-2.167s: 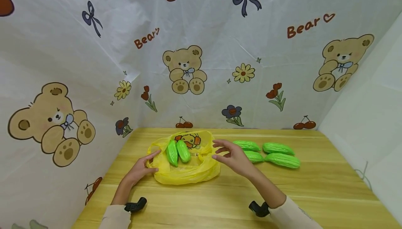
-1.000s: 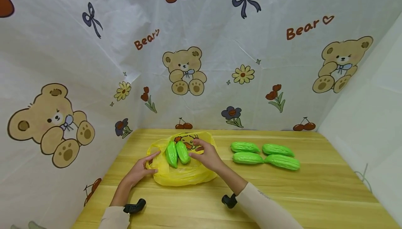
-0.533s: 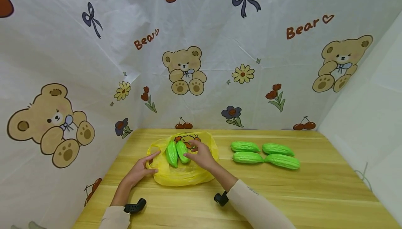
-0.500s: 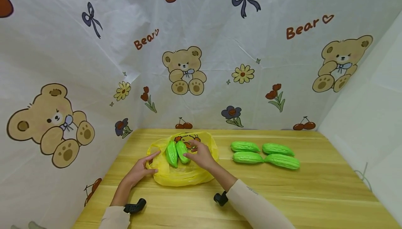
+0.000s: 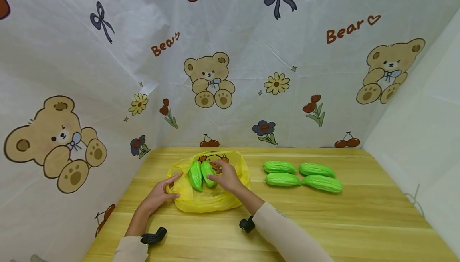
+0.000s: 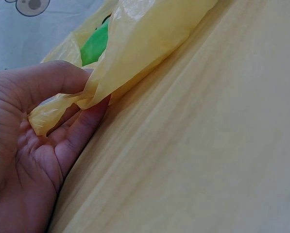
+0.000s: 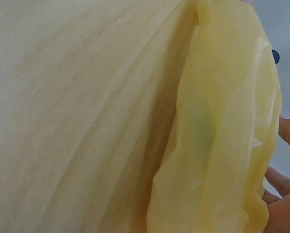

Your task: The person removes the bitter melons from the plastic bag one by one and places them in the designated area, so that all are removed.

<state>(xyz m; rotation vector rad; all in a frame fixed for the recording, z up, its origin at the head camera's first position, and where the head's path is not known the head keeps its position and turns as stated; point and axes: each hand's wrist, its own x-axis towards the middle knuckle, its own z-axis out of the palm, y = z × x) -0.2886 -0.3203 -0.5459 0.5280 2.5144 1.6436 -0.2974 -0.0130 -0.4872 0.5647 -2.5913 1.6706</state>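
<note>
Fingers of right hand (image 5: pixel 230 177) narrowly parted, thumb off forefinger; they've edged further left, up to right gourd (image 5: pixel 206 169) inside yellow bag (image 5: pixel 205 205). Firm hold: can't tell. Left hand (image 5: pixel 158 196) pinches bag's edge. From my end, I judge gourd now within grasp.

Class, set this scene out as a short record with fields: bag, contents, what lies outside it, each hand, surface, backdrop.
Bag: yellow plastic bag, mouth open, cartoon print inside
Contents visible: two green gourds, left gourd and right gourd
Outside: four green gourds in two rows, right of the bag
Left hand: holds the bag's left edge
Right hand: fingers at the right gourd; contact unclear
Surface: wooden table
Backdrop: white sheet printed with bears, bows, flowers and cherries
</note>
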